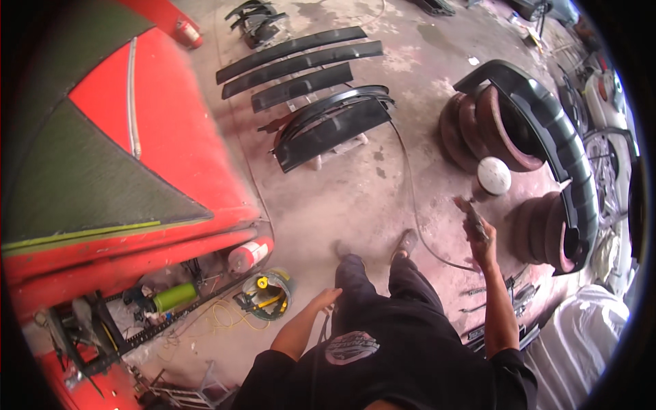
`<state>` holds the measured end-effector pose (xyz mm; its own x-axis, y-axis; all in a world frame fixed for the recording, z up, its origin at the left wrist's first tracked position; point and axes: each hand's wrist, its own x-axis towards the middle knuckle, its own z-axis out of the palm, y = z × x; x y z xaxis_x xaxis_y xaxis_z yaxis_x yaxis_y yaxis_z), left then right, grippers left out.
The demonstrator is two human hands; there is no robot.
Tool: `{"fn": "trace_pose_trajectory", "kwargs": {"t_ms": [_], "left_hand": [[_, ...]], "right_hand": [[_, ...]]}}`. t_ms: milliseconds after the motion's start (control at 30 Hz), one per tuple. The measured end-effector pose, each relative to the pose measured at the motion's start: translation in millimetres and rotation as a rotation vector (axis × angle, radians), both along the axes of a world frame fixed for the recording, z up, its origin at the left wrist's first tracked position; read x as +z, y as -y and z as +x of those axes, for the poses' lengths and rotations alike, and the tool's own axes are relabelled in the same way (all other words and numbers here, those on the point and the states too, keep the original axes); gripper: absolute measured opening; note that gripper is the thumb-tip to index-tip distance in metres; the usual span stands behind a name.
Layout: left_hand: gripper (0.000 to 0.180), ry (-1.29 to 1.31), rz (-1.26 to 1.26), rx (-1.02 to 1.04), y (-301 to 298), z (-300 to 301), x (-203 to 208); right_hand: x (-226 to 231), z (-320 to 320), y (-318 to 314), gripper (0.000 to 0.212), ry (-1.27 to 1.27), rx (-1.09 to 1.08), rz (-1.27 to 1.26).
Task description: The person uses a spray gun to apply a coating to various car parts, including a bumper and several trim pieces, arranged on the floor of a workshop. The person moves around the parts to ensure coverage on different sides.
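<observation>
My right hand [484, 240] is raised at the right, its fingers wrapped round a dark gun-shaped tool [470, 212] that looks like a spray gun. Just beyond the tool is a white round thing [493, 175]; I cannot tell whether it is attached or stands behind. My left hand [326, 299] is closed beside my left thigh. A thin grey hose [324, 331] hangs below its fingers. On the floor ahead, several long black panels [301, 65] lie in a row, the nearest black panel [335, 135] raised on a support beside a curved black trim piece [328, 106].
A red car body [184, 137] with dark covering stands at left, near a red cylinder [248, 257] and a bucket of tools [268, 295]. At right, a black bumper [547, 116] rests on stacked reddish-brown wheels [540, 229]. An air hose [413, 188] curves across the floor.
</observation>
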<state>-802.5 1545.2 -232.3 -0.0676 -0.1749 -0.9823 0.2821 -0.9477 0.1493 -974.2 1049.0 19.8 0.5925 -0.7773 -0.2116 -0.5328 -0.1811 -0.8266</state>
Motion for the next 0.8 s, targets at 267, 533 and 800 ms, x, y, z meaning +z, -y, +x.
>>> {"fn": "trace_pose_trajectory", "kwargs": {"t_ms": [267, 533, 800], "left_hand": [[0.054, 0.194, -0.042, -0.083, 124.6, -29.3, 35.1], [0.059, 0.413, -0.182, 0.017, 193.4, -39.4, 39.8], [0.051, 0.494, -0.468, 0.080, 210.5, -24.2, 36.6]], "right_hand": [[-2.5, -89.3, 60.7, 0.018, 0.082, 0.069, -0.056], [7.4, -82.2, 91.6, 0.020, 0.089, 0.107, 0.083], [-9.4, -42.9, 108.0, 0.025, 0.067, 0.188, 0.105]]}}
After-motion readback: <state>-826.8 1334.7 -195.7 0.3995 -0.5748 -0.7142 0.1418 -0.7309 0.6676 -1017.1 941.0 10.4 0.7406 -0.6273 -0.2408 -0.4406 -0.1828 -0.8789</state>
